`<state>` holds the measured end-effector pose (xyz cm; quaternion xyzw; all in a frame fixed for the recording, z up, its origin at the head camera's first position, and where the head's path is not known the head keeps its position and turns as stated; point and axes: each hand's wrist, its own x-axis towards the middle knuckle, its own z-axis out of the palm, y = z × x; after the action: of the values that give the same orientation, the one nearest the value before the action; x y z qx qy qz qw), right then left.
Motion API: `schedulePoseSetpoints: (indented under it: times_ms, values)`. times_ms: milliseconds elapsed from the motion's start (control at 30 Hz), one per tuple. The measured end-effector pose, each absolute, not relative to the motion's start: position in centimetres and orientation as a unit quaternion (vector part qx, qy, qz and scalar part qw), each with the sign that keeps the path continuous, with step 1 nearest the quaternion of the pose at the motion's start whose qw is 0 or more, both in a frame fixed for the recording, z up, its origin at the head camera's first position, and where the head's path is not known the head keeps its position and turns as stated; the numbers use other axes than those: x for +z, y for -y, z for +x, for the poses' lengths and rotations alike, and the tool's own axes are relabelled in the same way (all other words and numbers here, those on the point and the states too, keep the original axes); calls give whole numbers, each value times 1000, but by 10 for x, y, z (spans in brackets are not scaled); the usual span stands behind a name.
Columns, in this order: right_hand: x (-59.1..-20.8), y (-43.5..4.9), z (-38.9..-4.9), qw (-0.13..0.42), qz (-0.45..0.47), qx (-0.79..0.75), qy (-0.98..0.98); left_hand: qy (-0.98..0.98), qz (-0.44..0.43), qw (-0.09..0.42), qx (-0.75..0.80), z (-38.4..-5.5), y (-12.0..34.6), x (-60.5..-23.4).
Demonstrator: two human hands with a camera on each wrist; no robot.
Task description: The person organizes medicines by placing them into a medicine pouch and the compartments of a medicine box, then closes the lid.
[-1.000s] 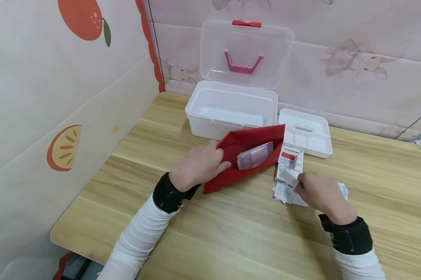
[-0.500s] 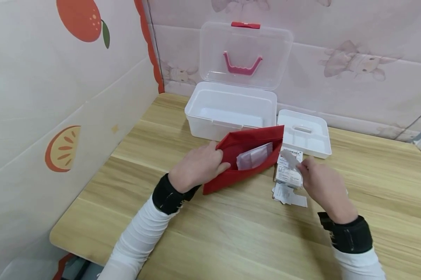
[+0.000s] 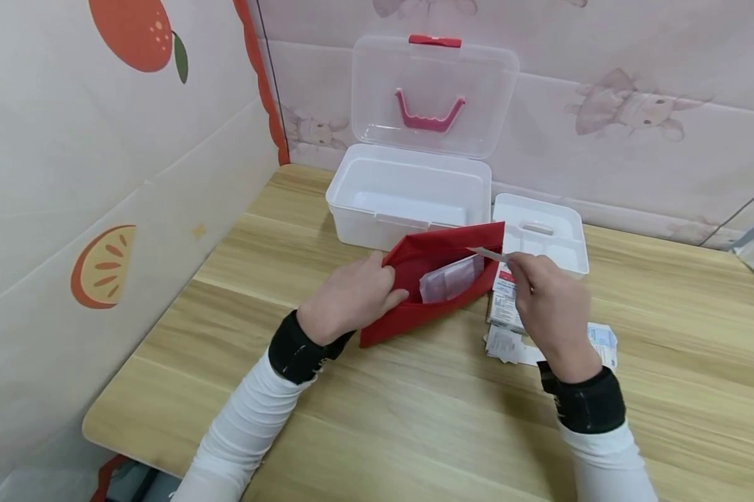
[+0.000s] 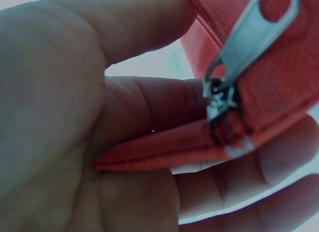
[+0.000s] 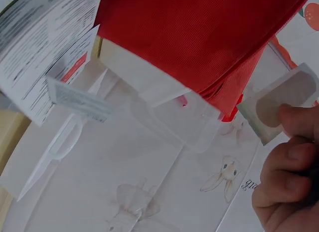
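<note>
In the head view, my left hand (image 3: 350, 296) grips the left end of a red zip pouch (image 3: 414, 314), whose mouth stands wide. The left wrist view shows the pouch's metal zip pull (image 4: 249, 40) beside my thumb and fingers. A clear-wrapped white packet (image 3: 447, 280) lies inside the pouch. My right hand (image 3: 554, 310) pinches a small wrapped adhesive bandage (image 5: 279, 103) between thumb and fingers, over the pouch's right end. Beneath and beside that hand lie printed medicine boxes (image 3: 504, 312) and several small paper packets (image 3: 502, 344).
Behind the pouch stands a white plastic case (image 3: 377, 228), its clear lid (image 3: 371, 90) raised against the wall. To its right lies a white compartment tray (image 3: 511, 213). A blue-and-white packet (image 3: 605, 341) lies right of my right wrist. Fabric walls border the table (image 3: 377, 432) at back and left.
My right hand has lifted the bandage from near the packets and carried it left and away from me, over the pouch mouth. My left hand keeps its grip on the pouch.
</note>
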<state>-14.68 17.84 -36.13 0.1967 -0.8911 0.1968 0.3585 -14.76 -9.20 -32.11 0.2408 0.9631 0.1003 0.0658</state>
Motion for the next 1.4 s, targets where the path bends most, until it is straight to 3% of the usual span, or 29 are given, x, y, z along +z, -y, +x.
schedulePoseSetpoints:
  times_ms: [833,1400]
  values:
    - [-366,-154,-146,204,251,154,934,-965,240,74,78,-146,91,-319]
    - [-369,-157,-148,223,265,171,923,-966,238,73,72,-146,91,-319]
